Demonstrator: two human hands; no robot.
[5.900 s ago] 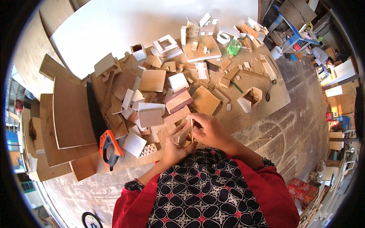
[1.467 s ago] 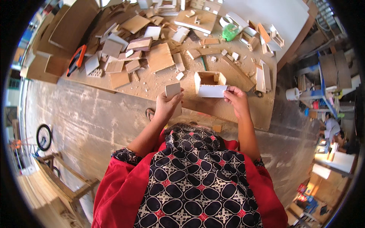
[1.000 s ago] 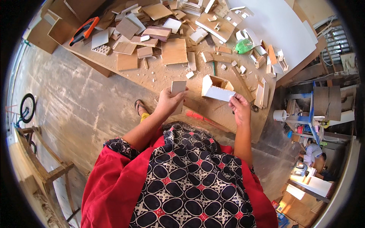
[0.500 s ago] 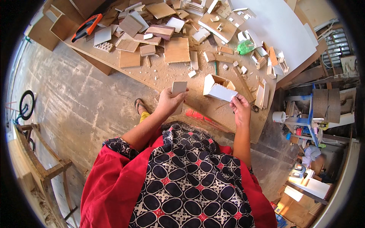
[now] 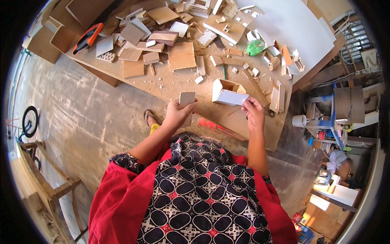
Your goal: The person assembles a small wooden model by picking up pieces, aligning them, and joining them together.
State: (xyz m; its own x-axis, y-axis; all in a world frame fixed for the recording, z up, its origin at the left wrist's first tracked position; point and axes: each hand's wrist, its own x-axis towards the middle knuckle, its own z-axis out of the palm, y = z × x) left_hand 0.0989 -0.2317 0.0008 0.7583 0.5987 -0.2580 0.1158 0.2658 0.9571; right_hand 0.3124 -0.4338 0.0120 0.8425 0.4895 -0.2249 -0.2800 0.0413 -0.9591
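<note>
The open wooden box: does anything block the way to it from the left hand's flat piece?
Nothing visible: only tabletop shows between the flat piece in the left hand and the open wooden box.

- And looking right across the view now, not a word, label, number or sign can be read on anything!
</note>
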